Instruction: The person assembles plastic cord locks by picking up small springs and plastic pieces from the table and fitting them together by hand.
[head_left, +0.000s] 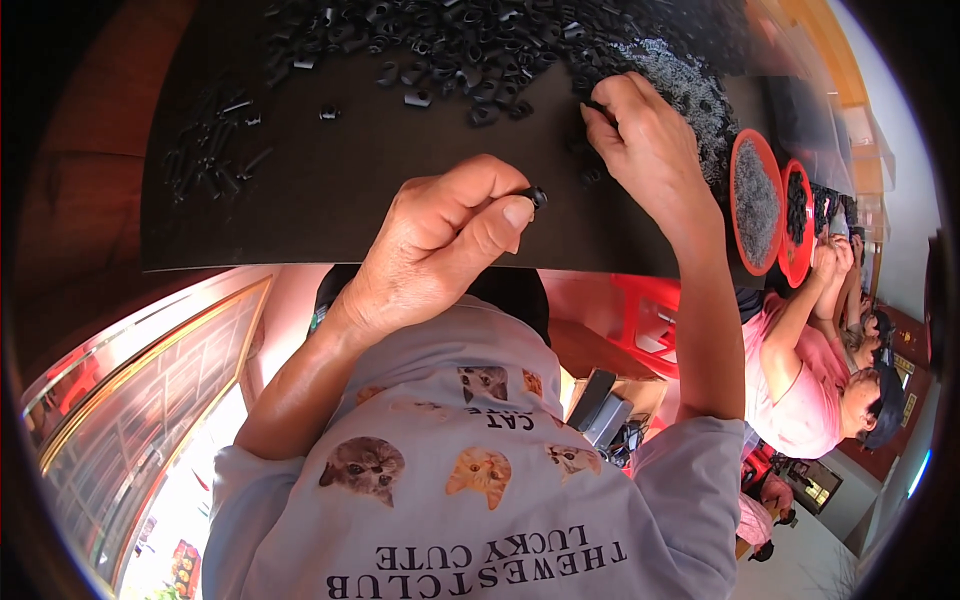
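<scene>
the left hand [435,235] has its grip pinched around a small black piece [538,196], held over the dark bench [330,180] near its front edge. the right hand [645,140] is beside the pile of black pieces [440,40] and a heap of pale grey bits [685,80]; i cannot tell whether its grip holds anything.

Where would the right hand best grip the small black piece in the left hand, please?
The exposed end of the black piece, probably, with the right hand coming from the right: the left hand pinches the rest, and only that end juts out, facing rightward.
</scene>
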